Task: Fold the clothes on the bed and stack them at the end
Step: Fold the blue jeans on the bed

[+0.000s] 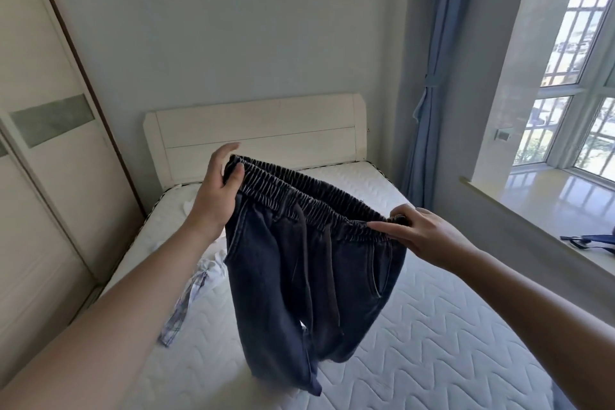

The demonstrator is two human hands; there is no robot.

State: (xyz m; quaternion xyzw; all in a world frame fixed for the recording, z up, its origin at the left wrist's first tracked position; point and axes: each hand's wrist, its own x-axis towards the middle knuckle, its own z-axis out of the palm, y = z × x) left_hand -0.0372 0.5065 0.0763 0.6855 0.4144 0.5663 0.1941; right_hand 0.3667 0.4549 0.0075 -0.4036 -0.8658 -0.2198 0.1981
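Note:
A pair of dark denim trousers (299, 283) with an elastic waistband hangs in the air above the white quilted mattress (432, 336). My left hand (216, 190) grips the far left end of the waistband, thumb over the front. My right hand (419, 230) pinches the right end of the waistband. The legs dangle down and their ends touch the mattress near me. White and checked clothes (199, 280) lie crumpled on the left side of the bed, partly hidden behind my left forearm and the trousers.
A cream headboard (256, 130) stands against the back wall. A wardrobe with sliding doors (43, 160) runs along the left. On the right are a blue curtain (432, 93), a window sill (549, 203) and a blue strap (589, 240) lying on it.

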